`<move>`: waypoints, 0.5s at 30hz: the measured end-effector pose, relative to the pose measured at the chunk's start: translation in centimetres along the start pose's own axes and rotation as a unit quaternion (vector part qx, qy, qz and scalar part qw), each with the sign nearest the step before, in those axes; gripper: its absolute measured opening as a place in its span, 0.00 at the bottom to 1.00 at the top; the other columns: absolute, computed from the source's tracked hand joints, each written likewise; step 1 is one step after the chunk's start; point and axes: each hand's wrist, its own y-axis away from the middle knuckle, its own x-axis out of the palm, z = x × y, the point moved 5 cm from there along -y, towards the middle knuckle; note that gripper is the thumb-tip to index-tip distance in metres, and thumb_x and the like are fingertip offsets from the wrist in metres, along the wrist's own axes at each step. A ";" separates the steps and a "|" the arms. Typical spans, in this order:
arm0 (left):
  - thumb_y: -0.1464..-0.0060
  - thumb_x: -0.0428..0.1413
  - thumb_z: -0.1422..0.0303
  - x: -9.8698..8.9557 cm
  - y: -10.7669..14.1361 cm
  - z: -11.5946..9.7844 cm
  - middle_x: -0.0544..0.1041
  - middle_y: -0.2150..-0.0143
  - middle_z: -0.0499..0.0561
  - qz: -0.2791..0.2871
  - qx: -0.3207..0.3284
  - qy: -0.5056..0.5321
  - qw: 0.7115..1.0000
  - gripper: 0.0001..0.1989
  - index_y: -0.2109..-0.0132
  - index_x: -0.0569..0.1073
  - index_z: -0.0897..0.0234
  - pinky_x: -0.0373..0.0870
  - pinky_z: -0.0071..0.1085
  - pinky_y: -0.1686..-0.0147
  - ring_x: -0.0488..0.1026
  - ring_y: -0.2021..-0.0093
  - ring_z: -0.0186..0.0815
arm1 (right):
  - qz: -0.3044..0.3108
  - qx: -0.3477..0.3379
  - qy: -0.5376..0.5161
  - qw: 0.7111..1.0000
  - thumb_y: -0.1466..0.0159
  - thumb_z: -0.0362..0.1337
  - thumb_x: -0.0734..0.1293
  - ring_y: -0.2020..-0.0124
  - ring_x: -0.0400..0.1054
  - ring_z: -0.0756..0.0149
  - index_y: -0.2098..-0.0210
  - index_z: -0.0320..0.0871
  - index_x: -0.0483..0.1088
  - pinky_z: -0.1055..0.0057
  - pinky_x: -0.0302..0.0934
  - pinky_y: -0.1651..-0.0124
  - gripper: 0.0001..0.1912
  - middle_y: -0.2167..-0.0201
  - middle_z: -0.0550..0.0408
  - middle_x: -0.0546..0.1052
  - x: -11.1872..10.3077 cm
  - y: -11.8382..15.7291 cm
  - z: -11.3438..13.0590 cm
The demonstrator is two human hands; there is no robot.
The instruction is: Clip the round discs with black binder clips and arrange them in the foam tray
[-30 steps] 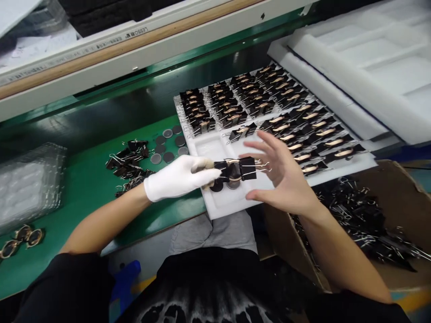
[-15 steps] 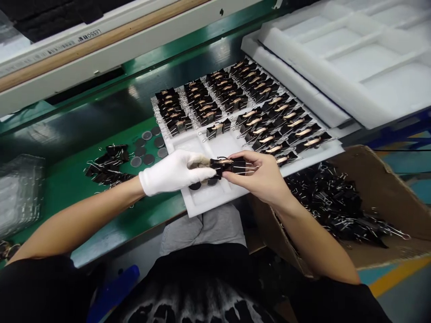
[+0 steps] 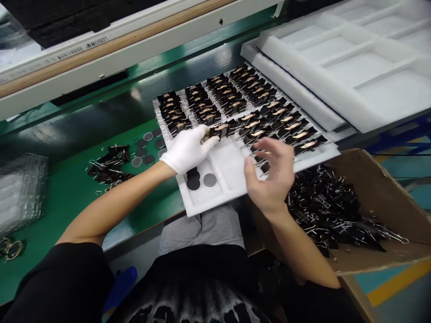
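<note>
My left hand [image 3: 190,148], in a white glove, pinches the left end of a black binder-clip assembly [image 3: 222,129] in the tray's middle compartment. A tan-edged piece sits between its clips. To the right, my bare right hand [image 3: 272,177] hovers over the tray's front edge, fingers curled but apart, with nothing in it. The white divided tray [image 3: 232,194] carries several rows of similar clipped pieces [image 3: 205,107]. In its front left compartment lie dark discs [image 3: 193,183] and a grey disc [image 3: 209,179], below my left hand.
Loose binder clips [image 3: 109,163] and grey discs [image 3: 148,159] lie on the green table [image 3: 70,193] at left. A cardboard box [image 3: 387,184] of clips stands at right. Stacked white trays [image 3: 367,67] are behind it. Clear plastic trays [image 3: 22,193] sit far left.
Both hands held a binder-clip assembly together over the tray's front. The left hand has moved forward to the middle compartment; my right hand has let go and drawn away to the right.
</note>
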 end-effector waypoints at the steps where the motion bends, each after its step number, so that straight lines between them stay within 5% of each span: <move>1: 0.31 0.51 0.54 0.6 -0.4 0.1 0.82 0.61 0.54 0.004 -0.004 -0.024 1.000 0.19 0.51 0.77 0.65 0.68 0.33 0.61 0.79 0.62 0.41 | 0.029 -0.022 -0.001 0.999 0.32 0.33 0.69 0.47 0.75 0.51 0.36 0.51 0.67 0.50 0.77 0.49 0.25 0.47 0.45 0.76 0.6 0.6 0.4; 6: 0.29 0.49 0.55 1.8 -1.0 0.0 0.84 0.58 0.56 0.025 0.000 -0.087 0.996 0.21 0.45 0.76 0.66 0.68 0.34 0.60 0.81 0.58 0.45 | 0.146 -0.096 0.031 0.984 0.30 0.30 0.65 0.51 0.78 0.55 0.40 0.47 0.70 0.55 0.76 0.49 0.20 0.52 0.46 0.81 3.5 2.6 1.2; 15: 0.29 0.49 0.53 1.7 -0.2 0.5 0.83 0.59 0.55 0.010 0.029 -0.098 0.995 0.21 0.47 0.76 0.64 0.67 0.33 0.62 0.81 0.59 0.44 | 0.190 -0.102 0.064 0.974 0.30 0.29 0.64 0.57 0.78 0.57 0.45 0.44 0.73 0.58 0.74 0.53 0.15 0.57 0.47 0.83 4.7 3.2 0.6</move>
